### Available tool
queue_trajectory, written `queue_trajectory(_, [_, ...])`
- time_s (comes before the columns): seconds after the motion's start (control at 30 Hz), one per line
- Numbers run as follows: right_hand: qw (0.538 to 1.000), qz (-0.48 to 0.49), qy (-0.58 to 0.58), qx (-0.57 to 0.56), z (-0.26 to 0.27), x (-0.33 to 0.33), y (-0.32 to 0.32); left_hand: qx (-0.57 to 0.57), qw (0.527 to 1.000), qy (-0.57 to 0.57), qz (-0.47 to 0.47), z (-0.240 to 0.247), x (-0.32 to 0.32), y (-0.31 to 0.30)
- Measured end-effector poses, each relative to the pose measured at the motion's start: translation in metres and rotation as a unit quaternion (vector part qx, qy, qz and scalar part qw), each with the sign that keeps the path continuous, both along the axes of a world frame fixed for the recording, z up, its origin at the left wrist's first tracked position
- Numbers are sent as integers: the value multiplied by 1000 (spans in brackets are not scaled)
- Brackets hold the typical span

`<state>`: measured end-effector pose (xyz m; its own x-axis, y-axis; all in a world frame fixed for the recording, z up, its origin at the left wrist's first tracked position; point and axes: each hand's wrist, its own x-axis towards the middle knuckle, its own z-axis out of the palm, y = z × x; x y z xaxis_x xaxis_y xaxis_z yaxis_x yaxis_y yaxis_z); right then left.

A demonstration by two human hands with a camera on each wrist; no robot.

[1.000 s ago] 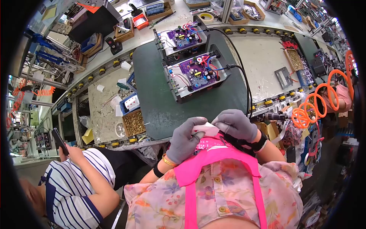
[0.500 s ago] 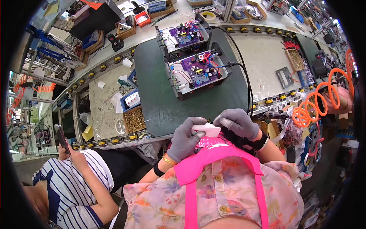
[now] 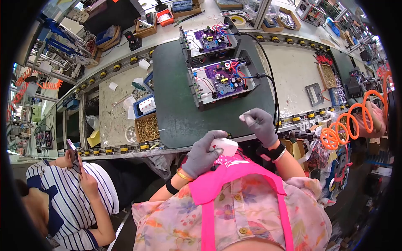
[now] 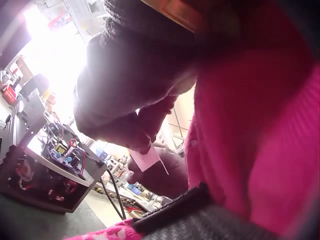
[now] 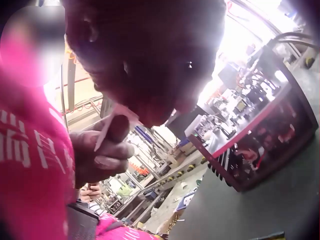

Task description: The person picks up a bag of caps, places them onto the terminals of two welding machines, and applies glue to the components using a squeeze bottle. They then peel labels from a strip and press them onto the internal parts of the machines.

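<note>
Gloved left hand [image 3: 201, 152] closes its grip round a white card [image 3: 225, 146] just off the near edge of the green mat [image 3: 176, 113]. Right hand [image 3: 260, 123], raised over that edge, pinches a white scrap [image 3: 245, 118].

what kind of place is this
Most likely an electronics factory assembly line: open units with purple circuit boards on a green mat, a roller conveyor rail, and a box of brass screws.

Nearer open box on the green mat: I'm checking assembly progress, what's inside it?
A purple circuit board with red, blue and black wires; anything under it is covered.
</note>
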<state>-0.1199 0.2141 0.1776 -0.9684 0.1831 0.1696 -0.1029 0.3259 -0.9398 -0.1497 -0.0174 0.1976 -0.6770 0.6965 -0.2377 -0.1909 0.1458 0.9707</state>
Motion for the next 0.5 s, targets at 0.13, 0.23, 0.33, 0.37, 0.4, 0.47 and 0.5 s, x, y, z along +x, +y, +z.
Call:
queue_trajectory(0.13, [948,-23,160,274,7,-13,-19,5,999,26,-30,-5,-9,-2])
queue_trajectory(0.23, [908,57,217,354,14,-16,-35,40,998,40,-29,-20,-14,0])
queue_trajectory(0.33, [940,87,167,285,20,-14,-38,62,997,32,-33,-28,-18,-5])
queue_trajectory(0.37, [952,76,140,262,13,-13,-33,73,997,25,-23,-31,-18,-6])
queue_trajectory(0.4, [977,63,79,189,8,-11,-29,87,996,-12,-7,-33,-17,-7])
queue_trajectory(0.47, [998,31,-45,37,2,-6,-23,122,988,-92,10,-32,-18,-7])
queue_trajectory(0.5, [997,41,-62,21,1,-5,-21,142,981,-135,11,-29,-19,-8])
